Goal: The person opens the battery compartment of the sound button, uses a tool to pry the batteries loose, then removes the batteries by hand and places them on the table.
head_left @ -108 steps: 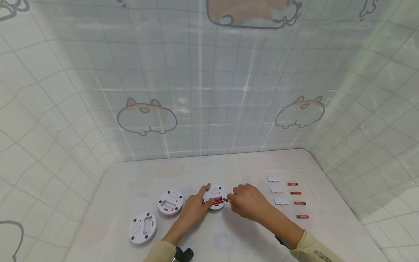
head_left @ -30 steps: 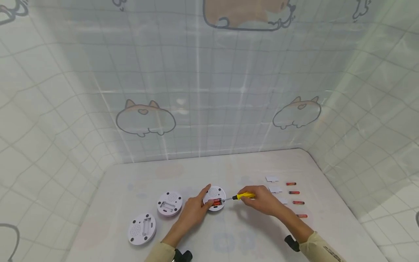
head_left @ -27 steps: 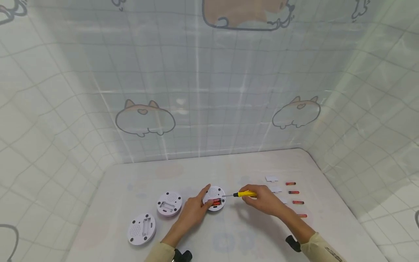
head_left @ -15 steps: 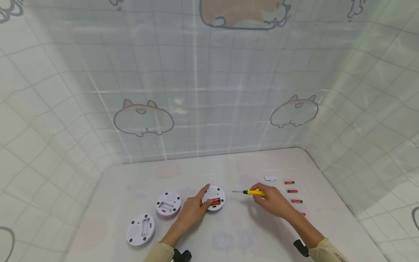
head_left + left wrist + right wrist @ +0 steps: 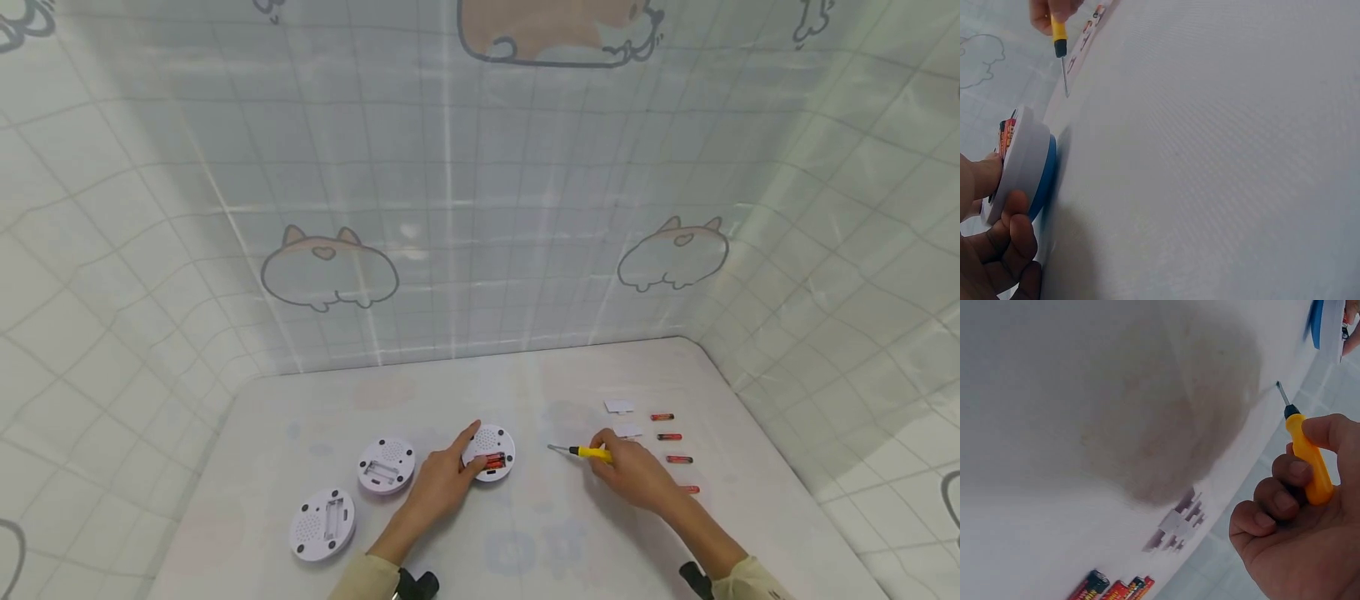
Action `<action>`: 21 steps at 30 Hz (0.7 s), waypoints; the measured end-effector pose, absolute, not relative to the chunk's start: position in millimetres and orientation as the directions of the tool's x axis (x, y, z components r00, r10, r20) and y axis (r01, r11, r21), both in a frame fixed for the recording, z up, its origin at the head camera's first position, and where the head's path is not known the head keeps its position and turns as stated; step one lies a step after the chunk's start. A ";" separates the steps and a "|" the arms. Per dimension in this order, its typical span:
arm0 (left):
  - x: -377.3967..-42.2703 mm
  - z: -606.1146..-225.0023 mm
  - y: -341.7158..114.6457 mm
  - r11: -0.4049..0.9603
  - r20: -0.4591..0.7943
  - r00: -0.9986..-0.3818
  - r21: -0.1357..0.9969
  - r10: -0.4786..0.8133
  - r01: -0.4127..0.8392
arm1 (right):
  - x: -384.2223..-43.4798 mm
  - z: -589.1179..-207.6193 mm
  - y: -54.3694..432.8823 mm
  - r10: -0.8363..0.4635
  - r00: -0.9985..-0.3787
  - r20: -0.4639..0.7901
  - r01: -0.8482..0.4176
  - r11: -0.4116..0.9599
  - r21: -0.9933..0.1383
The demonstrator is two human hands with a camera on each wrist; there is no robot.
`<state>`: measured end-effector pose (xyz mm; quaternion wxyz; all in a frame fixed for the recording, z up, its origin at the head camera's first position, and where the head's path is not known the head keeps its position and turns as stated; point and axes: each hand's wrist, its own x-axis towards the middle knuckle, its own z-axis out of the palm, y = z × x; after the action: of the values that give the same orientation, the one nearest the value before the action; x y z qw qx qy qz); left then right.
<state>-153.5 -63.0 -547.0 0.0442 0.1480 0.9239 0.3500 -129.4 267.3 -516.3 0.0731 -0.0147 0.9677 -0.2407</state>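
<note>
My left hand grips a round white device that lies underside up, with a speaker grille, dark feet and an uncovered battery slot. Two red batteries sit in that slot, and the left thumb rests beside or on them. A blue part of the device shows against the table in the left wrist view. Off to the right, my right hand holds a yellow screwdriver by its handle. Its metal tip points left toward the device, apart from it.
Two more round white devices, one nearer and one farther, lie at left with bare battery slots. White battery covers and several loose red batteries lie at right. A patterned curtain wall rises behind the table.
The screwdriver's tip, earlier at the device's right edge by the batteries, has drawn away to the right with my right hand. My left hand and the device have stayed in place.
</note>
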 end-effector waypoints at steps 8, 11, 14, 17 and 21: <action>-153.2 -545.5 -62.2 0.713 0.014 -0.953 0.660 0.304 0.237 | -124.4 -528.4 266.3 -0.035 -0.978 -0.206 0.073 0.868 -0.491; -153.1 -545.6 -62.1 0.713 0.012 -0.953 0.661 0.303 0.235 | -122.0 -534.0 265.7 -0.025 -0.979 -0.201 0.083 0.857 -0.508; -153.4 -545.5 -61.9 0.712 0.011 -0.953 0.663 0.303 0.234 | -121.2 -538.6 265.0 -0.011 -0.982 -0.191 0.088 0.861 -0.501; -153.5 -545.1 -61.8 0.711 0.010 -0.953 0.664 0.302 0.233 | -120.2 -540.5 265.1 -0.008 -0.981 -0.195 0.090 0.869 -0.487; -152.8 -544.7 -62.1 0.709 0.007 -0.953 0.667 0.302 0.229 | -117.8 -542.2 265.6 -0.018 -0.979 -0.205 0.084 0.875 -0.477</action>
<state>-152.8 -62.1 -544.7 0.0514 0.1438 0.9229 0.3536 -117.8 265.6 -542.2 0.1020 0.0170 0.9629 -0.2493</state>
